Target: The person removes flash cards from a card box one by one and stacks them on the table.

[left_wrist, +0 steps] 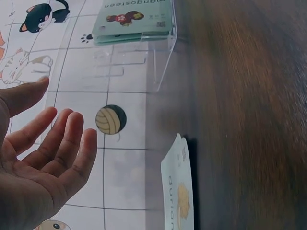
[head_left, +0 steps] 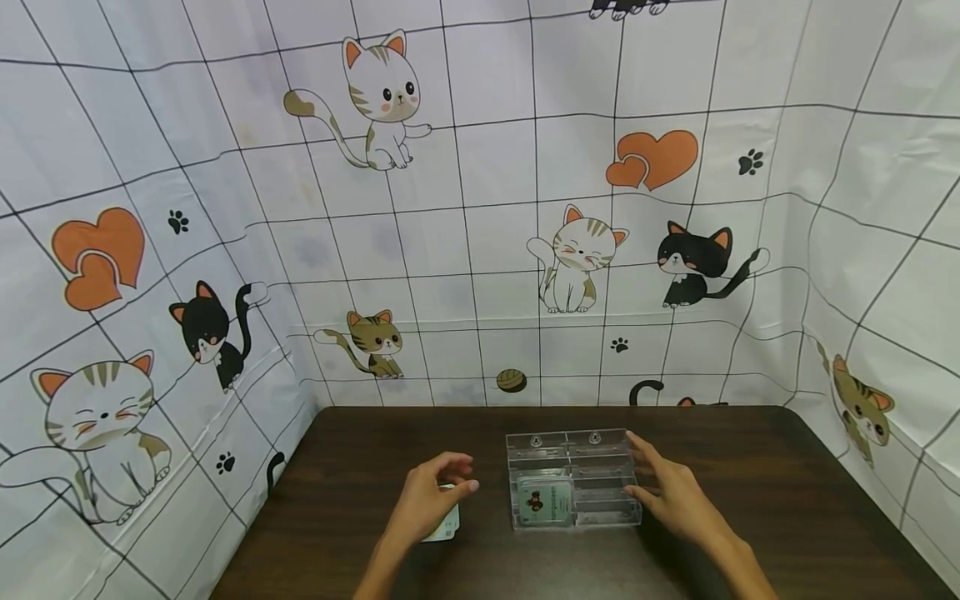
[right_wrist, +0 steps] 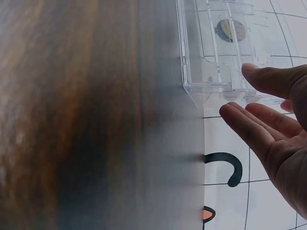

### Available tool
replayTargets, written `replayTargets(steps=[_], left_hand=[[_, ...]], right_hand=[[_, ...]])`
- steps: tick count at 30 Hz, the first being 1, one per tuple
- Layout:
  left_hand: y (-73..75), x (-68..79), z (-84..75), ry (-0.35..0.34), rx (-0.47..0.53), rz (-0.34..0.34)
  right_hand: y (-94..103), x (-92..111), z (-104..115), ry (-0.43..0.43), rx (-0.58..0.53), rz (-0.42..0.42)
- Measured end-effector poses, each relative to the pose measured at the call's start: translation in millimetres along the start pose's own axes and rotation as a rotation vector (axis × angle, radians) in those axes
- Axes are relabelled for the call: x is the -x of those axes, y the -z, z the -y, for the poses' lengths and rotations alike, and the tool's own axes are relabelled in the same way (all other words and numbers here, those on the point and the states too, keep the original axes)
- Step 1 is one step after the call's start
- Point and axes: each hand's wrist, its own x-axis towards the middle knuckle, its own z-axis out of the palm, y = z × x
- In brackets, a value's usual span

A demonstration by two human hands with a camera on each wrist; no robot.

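Observation:
A clear plastic card holder with several compartments stands on the table. Green cards fill its lower left compartment, the front one printed "mangosteen" with a fruit picture. My right hand is at the holder's right side, thumb and fingers extended; in the right wrist view the thumb overlaps the clear corner, and whether it touches I cannot tell. Left of the holder my left hand hovers with loosely bent fingers and nothing in them. Pale cards lie beneath it, partly hidden; "durian" is legible on the card in the left wrist view.
The dark wooden table reaches back to a white curtain with a grid, cats and hearts printed on it. The curtain also hangs along the left and right sides.

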Motion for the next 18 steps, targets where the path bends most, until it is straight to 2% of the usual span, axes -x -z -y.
replayTargets(steps=[18], left_hand=[[-15.7,-3.0,-6.0,-0.025,-0.011,0.027]], right_hand=[[-1.0,-1,0,0.0,0.014,-0.013]])
